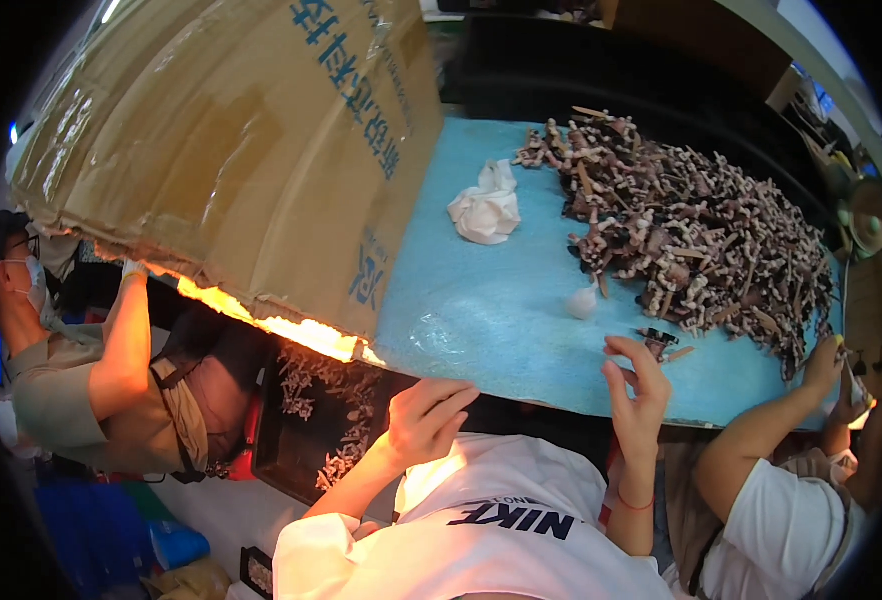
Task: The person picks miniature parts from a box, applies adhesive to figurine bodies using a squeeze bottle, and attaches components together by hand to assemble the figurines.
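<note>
My left hand (427, 418) is at the near edge of the blue table surface (491, 330). Its fingers reach to the right, with the thumb slightly apart and nothing visible in them. My right hand (641, 392) is raised over the same edge, thumb and forefinger curved with a gap between them. Just beyond its fingers lies a small dark piece (655, 338) beside a thin wooden stick (680, 353). A small white wad (581, 302) sits farther off. A large heap of small pinkish-white and dark figure-like pieces (701, 230), mixed with wooden sticks, covers the far right.
A big cardboard box (261, 130) stands along the left, glowing orange at its lower edge. Crumpled white tissue (487, 208) lies beside it. Below left is a black tray (301, 440) with more pieces. A masked person (91, 380) works at left; another person's arm (771, 420) reaches in at right.
</note>
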Available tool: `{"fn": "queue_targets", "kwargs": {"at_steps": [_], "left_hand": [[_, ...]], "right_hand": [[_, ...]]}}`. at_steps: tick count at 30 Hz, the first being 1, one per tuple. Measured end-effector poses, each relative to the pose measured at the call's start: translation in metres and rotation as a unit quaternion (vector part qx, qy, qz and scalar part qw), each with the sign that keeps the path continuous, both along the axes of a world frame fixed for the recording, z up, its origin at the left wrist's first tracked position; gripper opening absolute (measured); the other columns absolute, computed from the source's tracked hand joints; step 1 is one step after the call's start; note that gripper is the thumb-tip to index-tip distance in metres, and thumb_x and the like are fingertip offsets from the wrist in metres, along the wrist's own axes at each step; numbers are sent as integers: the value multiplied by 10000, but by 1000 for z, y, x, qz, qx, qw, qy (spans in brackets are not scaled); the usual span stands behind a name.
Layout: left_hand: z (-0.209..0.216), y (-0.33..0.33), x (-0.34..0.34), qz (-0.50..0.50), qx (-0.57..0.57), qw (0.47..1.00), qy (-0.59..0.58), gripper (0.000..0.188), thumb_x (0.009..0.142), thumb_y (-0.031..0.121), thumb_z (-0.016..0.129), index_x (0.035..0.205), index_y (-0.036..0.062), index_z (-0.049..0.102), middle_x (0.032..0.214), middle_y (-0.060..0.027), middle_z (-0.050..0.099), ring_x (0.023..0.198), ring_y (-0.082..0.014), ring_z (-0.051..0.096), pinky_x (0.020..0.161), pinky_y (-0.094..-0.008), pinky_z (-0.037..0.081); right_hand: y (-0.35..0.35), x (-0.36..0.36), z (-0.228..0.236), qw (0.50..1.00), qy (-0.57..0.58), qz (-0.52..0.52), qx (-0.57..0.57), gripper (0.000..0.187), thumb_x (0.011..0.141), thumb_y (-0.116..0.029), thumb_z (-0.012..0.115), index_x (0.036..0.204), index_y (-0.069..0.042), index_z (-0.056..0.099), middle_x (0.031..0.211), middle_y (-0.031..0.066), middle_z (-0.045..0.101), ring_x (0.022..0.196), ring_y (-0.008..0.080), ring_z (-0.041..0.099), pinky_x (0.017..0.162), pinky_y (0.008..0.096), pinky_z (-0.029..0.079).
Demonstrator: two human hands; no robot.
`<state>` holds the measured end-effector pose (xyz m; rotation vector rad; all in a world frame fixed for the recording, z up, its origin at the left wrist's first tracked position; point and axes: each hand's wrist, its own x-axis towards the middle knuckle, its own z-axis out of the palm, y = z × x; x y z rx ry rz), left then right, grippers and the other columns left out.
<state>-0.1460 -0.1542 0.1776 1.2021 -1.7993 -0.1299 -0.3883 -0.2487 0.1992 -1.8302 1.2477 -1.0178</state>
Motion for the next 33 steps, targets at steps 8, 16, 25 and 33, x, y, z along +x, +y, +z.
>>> {"fn": "queue_targets", "kwargs": {"at_steps": [8, 16, 25, 33], "left_hand": [[7, -25, -33, -62, -7, 998, 6, 267, 683, 27, 630, 949, 16, 612, 886, -108, 607, 720, -250, 610, 596, -314, 502], [2, -24, -40, -74, 8, 997, 8, 273, 679, 34, 649, 948, 17, 607, 887, -104, 606, 717, -242, 610, 587, -303, 503], [8, -25, -29, -58, -16, 997, 38, 247, 682, 17, 640, 927, 15, 618, 888, -99, 609, 700, -223, 606, 565, -298, 498], [8, 12, 31, 97, -48, 992, 65, 249, 662, -6, 654, 906, 29, 621, 866, -73, 597, 673, -212, 586, 560, -295, 500]], "right_hand": [[-33, 23, -16, 999, -14, 1, -29, 441, 759, 34, 577, 1187, 5, 474, 1161, 159, 517, 1035, 254, 527, 841, 327, 459], [-48, 38, -25, 995, 47, 5, -86, 432, 723, 3, 620, 1137, -1, 497, 1070, 191, 548, 959, 334, 538, 803, 355, 435], [-53, 40, -37, 999, 26, 1, -46, 300, 753, 2, 604, 1047, 8, 545, 990, 153, 589, 864, 242, 584, 745, 309, 458], [-53, 35, -42, 999, -8, 35, -29, 263, 825, -3, 549, 1082, 42, 510, 1002, 114, 581, 896, 159, 567, 783, 271, 458]]}}
